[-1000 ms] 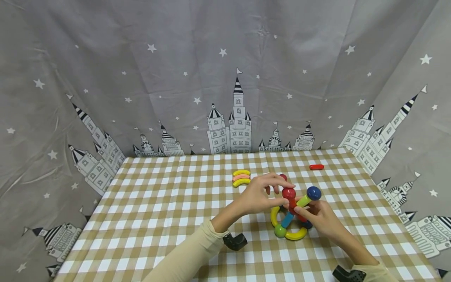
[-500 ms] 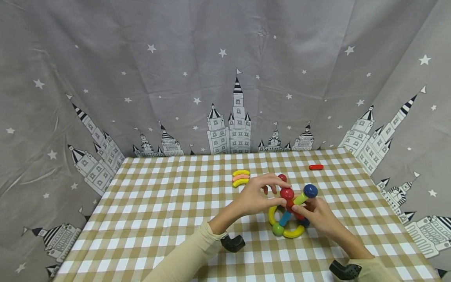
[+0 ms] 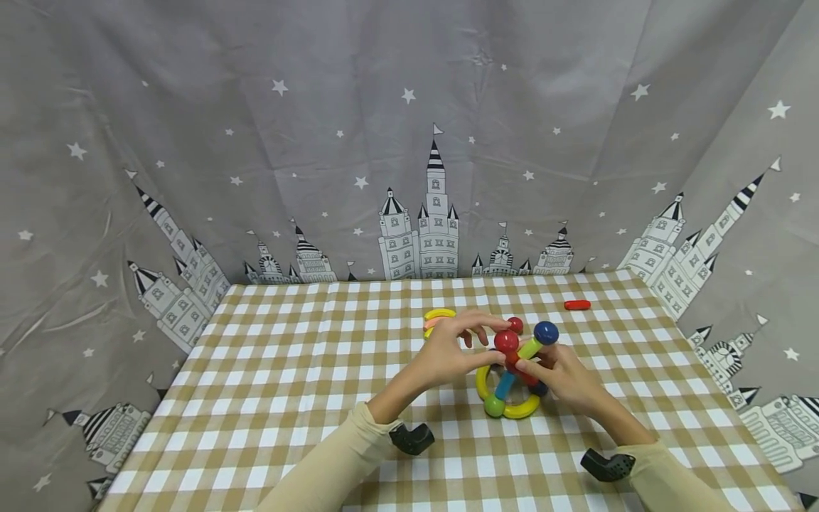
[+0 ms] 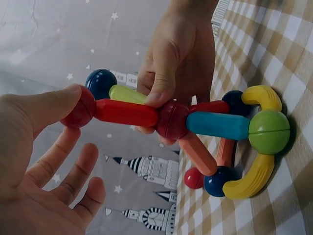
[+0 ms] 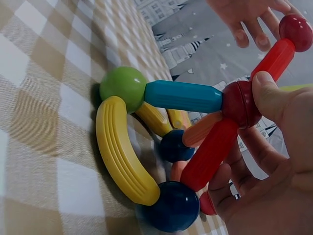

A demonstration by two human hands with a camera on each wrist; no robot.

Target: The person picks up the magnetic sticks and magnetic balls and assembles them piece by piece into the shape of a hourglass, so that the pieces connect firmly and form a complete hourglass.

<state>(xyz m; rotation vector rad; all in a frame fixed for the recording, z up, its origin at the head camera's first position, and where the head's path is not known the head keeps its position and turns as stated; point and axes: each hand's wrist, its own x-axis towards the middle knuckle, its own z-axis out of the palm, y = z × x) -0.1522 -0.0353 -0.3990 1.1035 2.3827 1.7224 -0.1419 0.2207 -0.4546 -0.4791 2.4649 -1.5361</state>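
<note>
A magnetic stick-and-ball frame stands on the checked cloth, its base of curved yellow sticks (image 3: 522, 409) joined to a green ball (image 4: 269, 132) and dark blue balls (image 5: 172, 205). A turquoise stick (image 4: 218, 126) and others lean up to a middle red ball (image 4: 172, 121). From there a red stick (image 4: 126, 112) rises to a top red ball (image 3: 507, 341), which my left hand (image 3: 448, 350) pinches between thumb and index finger. My right hand (image 3: 566, 373) grips around the middle ball, thumb in front. A lime stick (image 3: 529, 348) carries another blue ball (image 3: 546, 333) beside it.
Behind my left hand lie yellow and pink curved sticks (image 3: 439, 313), partly covered. A loose red ball (image 3: 515, 325) sits behind the frame. Farther back right is a red stick (image 3: 577, 305). A grey castle-print curtain (image 3: 320, 142) hangs behind the checked tablecloth (image 3: 288, 370).
Both hands and the frame have shifted left and slightly away from me, grips unchanged. The loose ball behind the frame and the red stick at the back stay put.
</note>
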